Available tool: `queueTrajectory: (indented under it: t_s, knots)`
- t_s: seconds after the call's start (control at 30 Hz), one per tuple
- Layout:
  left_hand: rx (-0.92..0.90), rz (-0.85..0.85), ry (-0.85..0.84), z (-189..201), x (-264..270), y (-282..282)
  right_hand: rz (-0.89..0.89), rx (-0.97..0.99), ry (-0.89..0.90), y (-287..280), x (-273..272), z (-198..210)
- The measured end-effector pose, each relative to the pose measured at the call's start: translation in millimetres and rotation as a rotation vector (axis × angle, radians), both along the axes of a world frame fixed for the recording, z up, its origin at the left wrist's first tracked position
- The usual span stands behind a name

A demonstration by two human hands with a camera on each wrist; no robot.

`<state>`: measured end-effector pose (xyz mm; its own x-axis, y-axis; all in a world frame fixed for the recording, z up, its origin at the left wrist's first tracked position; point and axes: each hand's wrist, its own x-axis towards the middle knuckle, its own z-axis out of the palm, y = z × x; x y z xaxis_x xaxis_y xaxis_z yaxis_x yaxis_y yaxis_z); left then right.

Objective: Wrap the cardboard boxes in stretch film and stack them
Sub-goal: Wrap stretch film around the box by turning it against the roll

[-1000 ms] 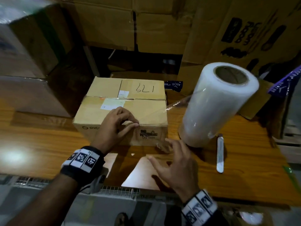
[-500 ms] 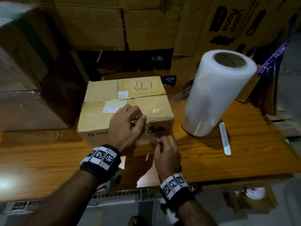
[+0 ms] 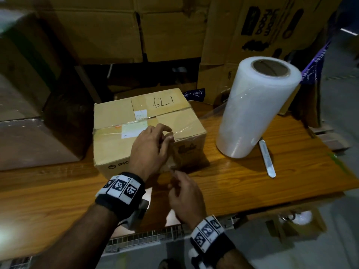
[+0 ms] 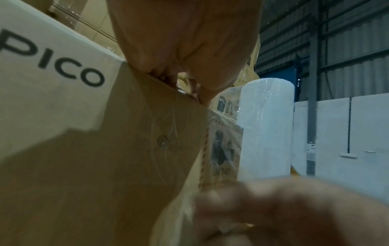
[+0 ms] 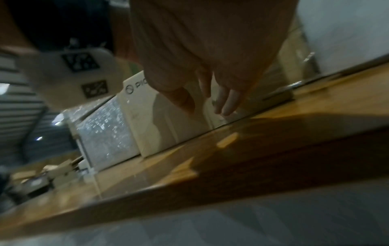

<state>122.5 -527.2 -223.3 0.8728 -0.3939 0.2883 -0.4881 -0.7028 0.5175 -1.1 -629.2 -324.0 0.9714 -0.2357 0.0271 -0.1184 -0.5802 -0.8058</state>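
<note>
Big brown cartons [image 3: 101,30] fill the back of a dim store room, and a wood desk [image 3: 242,183] sits in front of them. The box [image 3: 116,113] is in the middle of the desk. The film roll [image 3: 254,113] stands upright at the right, near the box but not touching it. A sheet of film runs from the roll to the box.

A second ago the right hand [image 3: 186,197] lay flat and open on the desk. Now it is up at the lower front of the box, fingers bent on the loose film end, but the blur hides whether they really pinch it. The left hand [image 3: 149,150] still sits on the top front edge, fingers curled, pinching the film down.

So I think the film end is being fixed on the box, and the wrapping has only just begun. A thin white tool [image 3: 267,158] lies by the roll.
</note>
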Motion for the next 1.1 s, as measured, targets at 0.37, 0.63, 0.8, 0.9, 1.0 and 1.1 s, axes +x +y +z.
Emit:
queueTrajectory:
  t_s: [0.37, 0.63, 0.8, 0.9, 1.0, 1.1]
  knots:
    - [-0.025, -0.076, 0.076, 4, 10, 7, 0.129, 0.032, 0.373, 32, 34, 27]
    - [-0.181, -0.046, -0.161, -2, -9, 2, 0.2, 0.13, 0.381, 19, 15, 22]
    - [0.19, -0.195, -0.319, -16, -16, -11, 0.32, -0.078, 0.478, -2, 4, 16]
    - [0.253, -0.155, -0.204, -11, -17, -16, 0.302, -0.103, 0.334, -20, 0, 8]
    - [0.276, -0.078, -0.22, -10, -19, -24, 0.163, -0.068, 0.017, -51, -6, 19]
    - [0.277, 0.021, -0.256, -16, -19, -39, 0.021, -0.088, -0.281, -96, -9, 50]
